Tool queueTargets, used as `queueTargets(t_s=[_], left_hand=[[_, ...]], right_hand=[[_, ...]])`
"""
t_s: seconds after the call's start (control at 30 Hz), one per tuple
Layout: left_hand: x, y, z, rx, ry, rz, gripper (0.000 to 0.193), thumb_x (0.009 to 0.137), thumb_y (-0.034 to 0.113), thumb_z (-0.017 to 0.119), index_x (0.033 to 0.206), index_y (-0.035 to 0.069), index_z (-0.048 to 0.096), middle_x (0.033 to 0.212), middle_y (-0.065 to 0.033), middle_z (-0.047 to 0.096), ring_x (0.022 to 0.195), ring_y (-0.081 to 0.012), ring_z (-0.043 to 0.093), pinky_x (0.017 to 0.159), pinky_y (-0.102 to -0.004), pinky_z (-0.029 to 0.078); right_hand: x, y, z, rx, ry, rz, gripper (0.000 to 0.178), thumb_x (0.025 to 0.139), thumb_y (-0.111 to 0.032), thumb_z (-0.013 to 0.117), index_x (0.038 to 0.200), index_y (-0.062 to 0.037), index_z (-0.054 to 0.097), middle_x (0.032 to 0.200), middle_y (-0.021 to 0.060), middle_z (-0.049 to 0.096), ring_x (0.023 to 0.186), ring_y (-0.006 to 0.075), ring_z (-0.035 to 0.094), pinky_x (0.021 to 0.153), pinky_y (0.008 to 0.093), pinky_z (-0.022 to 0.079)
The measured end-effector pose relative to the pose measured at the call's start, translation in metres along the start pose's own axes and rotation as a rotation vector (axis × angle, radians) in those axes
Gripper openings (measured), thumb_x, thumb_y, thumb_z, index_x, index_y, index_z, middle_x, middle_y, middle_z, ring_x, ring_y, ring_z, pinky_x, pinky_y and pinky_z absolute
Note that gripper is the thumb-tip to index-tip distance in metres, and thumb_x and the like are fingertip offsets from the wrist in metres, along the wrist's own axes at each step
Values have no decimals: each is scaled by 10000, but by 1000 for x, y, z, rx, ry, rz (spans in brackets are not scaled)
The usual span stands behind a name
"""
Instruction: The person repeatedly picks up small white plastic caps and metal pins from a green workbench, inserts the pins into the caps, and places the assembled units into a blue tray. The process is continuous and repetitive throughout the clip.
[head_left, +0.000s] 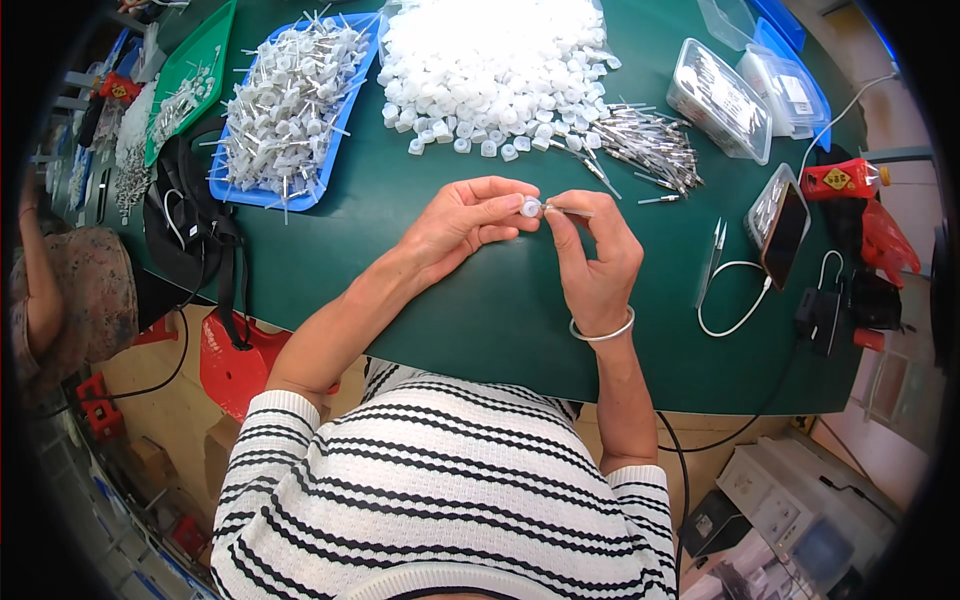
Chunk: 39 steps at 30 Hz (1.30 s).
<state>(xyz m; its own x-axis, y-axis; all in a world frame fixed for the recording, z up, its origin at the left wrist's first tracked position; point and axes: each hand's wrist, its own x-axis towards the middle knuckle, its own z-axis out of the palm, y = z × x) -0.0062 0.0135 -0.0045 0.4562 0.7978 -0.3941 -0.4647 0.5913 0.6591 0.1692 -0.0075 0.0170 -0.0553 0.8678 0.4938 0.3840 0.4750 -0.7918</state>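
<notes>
Between the fingertips of my left hand is a small white plastic cap. My right hand pinches a thin metal pin, its inner end at the cap's side; how deep it sits I cannot tell. Both hands are over the green table near its front edge. Beyond them spreads a big pile of loose white caps. Right of that pile lies a heap of thin metal pins. A blue tray at the left holds many caps with pins in them.
A green tray with some pieces stands far left, beside a black bag. At right are clear plastic boxes, tweezers, a phone on a white cable and a red bottle. Another person sits at left.
</notes>
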Motion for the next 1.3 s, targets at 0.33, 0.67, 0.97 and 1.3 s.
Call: queueTargets(t_s=[0.33,0.67,0.97,1.3], left_hand=[[1,-1,-1,26,15,-6,246,879,127,629,1080,-13,620,937,-92,664,846,-146,660,714,-205,545],[0,0,0,26,7,-14,234,879,132,629,1067,-8,626,941,-85,662,827,-139,660,709,-205,545],[1,-1,-1,29,7,-14,228,878,129,629,1060,-7,629,938,-84,662,819,-136,659,709,-202,545],[0,0,0,37,13,-16,223,871,134,640,1049,-1,633,929,-80,663,815,-133,659,710,-203,542]], right_hand=[[5,-4,-4,-39,-47,-39,119,773,22,652,870,-22,601,833,86,623,709,244,618,602,309,490],[5,-5,-5,-49,-37,-45,122,773,19,656,873,-28,603,831,81,623,691,237,617,586,305,491],[5,-5,-5,-74,-22,-60,118,775,16,657,869,-28,600,823,82,621,681,237,614,577,307,488],[5,-6,-3,-79,-6,-81,119,776,13,661,868,-31,601,818,84,617,667,231,610,567,303,486]])
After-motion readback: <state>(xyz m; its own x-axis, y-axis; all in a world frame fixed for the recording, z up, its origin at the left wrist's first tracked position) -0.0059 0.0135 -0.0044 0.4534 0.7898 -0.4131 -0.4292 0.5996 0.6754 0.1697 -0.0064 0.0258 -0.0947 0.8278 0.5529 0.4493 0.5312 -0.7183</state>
